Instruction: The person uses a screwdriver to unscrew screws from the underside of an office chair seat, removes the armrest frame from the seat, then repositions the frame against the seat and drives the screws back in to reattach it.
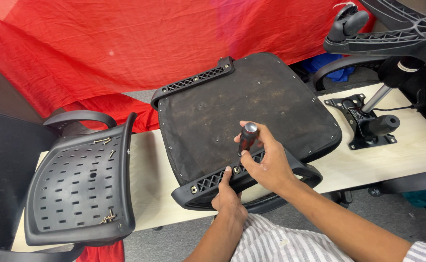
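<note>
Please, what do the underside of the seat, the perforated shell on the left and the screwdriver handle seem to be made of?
Seat underside: apparently thin black fabric, matte and dusty, fixed along the edge by what look like pale staples.
Perforated shell: probably moulded black plastic, with a soft sheen and regular slots.
Screwdriver handle, gripped by the right hand: likely glossy hard plastic, dark red with a shiny cap.

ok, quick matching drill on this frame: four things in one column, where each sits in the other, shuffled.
1. screwdriver
2. loose screws
3. seat mechanism plate
4. chair base with wheel

a. top right corner
b. on the perforated backrest shell, left
c. in the right hand, over the upturned seat
d. on the table, right of the seat

Pairs: 1-c, 2-b, 3-d, 4-a
</note>
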